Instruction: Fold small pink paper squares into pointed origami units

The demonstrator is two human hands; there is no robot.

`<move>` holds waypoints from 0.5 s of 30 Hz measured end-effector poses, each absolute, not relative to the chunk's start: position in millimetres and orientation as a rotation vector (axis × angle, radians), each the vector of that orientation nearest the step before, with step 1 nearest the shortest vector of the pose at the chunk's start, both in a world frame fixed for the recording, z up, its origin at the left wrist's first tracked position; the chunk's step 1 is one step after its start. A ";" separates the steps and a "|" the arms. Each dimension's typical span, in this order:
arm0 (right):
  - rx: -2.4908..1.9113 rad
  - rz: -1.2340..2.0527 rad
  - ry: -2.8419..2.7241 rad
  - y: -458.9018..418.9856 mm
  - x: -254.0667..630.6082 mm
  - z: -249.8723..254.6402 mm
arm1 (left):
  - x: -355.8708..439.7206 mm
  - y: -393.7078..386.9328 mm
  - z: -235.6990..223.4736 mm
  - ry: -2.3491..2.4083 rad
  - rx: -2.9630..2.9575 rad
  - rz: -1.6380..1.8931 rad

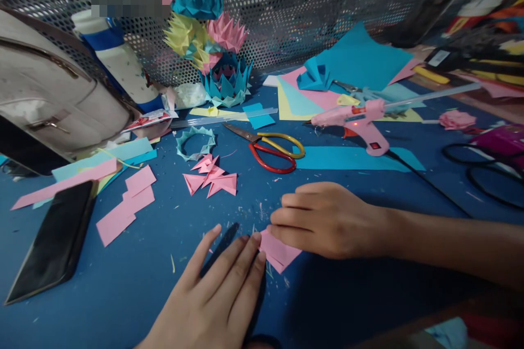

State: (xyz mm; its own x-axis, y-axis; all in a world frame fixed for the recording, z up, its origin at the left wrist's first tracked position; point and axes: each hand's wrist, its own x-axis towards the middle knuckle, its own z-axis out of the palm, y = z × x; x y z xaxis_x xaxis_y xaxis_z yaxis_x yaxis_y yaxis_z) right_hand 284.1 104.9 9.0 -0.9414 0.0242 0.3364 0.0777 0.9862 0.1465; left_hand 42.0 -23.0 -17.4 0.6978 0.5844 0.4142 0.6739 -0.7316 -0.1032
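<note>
A small piece of folded pink paper (280, 253) lies on the blue table between my hands. My left hand (227, 289) reaches in from the bottom with fingers stretched out, their tips at the paper's left edge. From the right, my right hand (327, 221) rests with curled fingers on the paper's upper edge; its thumb is hidden. Just beyond lie several folded pink paper pieces (210, 176), a light blue paper ring (196, 143) and scissors (274, 147) with one red and one yellow handle. More pink paper slips (126, 204) sit to the left.
A pink glue gun (360, 121) lies at the right over a blue paper strip (327, 158), its cord trailing right. At the left are a phone (53, 240), a bag (49, 76) and a bottle (118, 60). Spiky paper flowers (225, 79) stand by a perforated metal panel (262, 16).
</note>
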 end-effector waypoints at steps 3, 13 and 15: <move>-0.021 -0.201 -2.828 107.5 283.6 12.4 | 40.8 -20.7 -13.0 -0.995 -2.659 -0.523; -0.218 0.239 -2.987 113.4 289.6 31.8 | 36.0 -15.1 3.1 -0.897 -2.746 -0.357; -0.309 0.326 -2.903 109.6 287.4 24.7 | 37.3 -16.0 0.6 -0.931 -2.722 -0.451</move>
